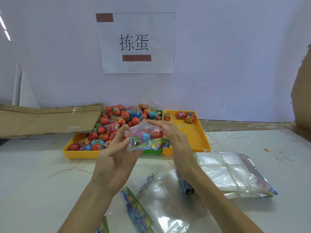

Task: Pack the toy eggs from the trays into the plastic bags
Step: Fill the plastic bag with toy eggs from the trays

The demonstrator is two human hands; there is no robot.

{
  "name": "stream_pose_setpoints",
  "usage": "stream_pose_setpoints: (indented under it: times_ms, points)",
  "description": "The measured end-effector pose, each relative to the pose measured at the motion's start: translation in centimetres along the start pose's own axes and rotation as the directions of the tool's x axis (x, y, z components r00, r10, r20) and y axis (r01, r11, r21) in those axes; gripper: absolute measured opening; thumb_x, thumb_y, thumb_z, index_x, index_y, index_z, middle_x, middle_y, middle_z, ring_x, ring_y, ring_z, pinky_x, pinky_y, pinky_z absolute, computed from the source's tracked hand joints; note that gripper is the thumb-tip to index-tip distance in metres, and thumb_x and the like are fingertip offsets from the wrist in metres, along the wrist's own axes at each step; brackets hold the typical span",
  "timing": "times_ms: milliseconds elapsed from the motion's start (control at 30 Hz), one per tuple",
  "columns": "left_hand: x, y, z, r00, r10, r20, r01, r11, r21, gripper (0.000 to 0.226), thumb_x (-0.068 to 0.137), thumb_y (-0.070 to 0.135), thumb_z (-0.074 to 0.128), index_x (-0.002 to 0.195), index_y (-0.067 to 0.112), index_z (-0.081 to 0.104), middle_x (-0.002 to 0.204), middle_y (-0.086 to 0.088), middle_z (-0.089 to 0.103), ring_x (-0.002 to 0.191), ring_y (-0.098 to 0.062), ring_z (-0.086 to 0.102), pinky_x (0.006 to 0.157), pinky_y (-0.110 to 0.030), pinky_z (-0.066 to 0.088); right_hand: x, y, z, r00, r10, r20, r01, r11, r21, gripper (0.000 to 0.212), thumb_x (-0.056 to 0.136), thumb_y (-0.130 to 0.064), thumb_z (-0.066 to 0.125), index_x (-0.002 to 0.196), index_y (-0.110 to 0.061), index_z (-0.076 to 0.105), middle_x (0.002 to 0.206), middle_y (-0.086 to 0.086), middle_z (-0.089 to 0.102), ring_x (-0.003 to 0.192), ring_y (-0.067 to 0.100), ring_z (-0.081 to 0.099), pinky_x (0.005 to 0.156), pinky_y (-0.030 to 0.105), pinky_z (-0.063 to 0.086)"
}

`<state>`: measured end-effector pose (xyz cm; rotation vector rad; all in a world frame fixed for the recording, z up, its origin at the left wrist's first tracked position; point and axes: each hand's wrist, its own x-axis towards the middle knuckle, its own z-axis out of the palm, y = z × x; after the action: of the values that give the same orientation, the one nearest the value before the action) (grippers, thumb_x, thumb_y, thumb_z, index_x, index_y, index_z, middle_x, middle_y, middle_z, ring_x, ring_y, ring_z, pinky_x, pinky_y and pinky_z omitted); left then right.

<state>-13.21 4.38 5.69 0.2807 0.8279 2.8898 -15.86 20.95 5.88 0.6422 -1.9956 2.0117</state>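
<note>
Landmark: the full yellow tray (pixel 80 153), heaped with glossy toy eggs (pixel 107 130), mostly red with some blue, each with a printed band.

Left of the tray, flattened brown cardboard (pixel 42 120) lies matte and creased.

In front of the tray's right end, the left hand (pixel 116 158) cups a small clear plastic bag (pixel 143 137) from beneath, fingers curled round it. A blue egg and a red one show through the crinkled film. The right hand (pixel 171 133) pinches the bag's top edge.

Judgement: filling step, nearly done; next move likely needs closing the printed header flap.

Right of the tray, a second yellow tray (pixel 188 132), perforated floor, holds few eggs. Nearer the person, a tied stack of empty bags (pixel 232 174) lies flat.
</note>
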Motion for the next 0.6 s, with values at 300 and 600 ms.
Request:
stream_pose_setpoints:
  times_ms: [300, 600]
  points:
    - [0.8, -0.3, -0.5, 0.995, 0.091, -0.047, -0.065, 0.916, 0.397, 0.03, 0.083, 0.0, 0.055, 0.11, 0.011, 0.058, 0.092, -0.009, 0.069, 0.092, -0.024, 0.072, 0.076, -0.035, 0.063, -0.7, 0.4, -0.1, 0.961, -0.261, 0.092, 0.268, 0.794, -0.545, 0.066, 0.093, -0.02, 0.063, 0.154, -0.027, 0.039, 0.157, -0.015, 0.034, 0.147, 0.004, 0.029, 0.118, 0.029, 0.032]
    - [1.0, -0.3, -1.3, 0.993, 0.018, -0.119, 0.006, 0.981, 0.194, 0.031, 0.08, -0.001, 0.057, 0.098, 0.02, 0.072, 0.093, -0.006, 0.071, 0.074, -0.015, 0.07, 0.058, -0.031, 0.059, -0.8, 0.4, 0.5, 0.945, -0.094, 0.314, 0.261, 0.797, -0.544, 0.057, 0.097, -0.027, 0.066, 0.15, -0.029, 0.047, 0.159, -0.02, 0.035, 0.149, -0.007, 0.015, 0.124, 0.027, 0.019]
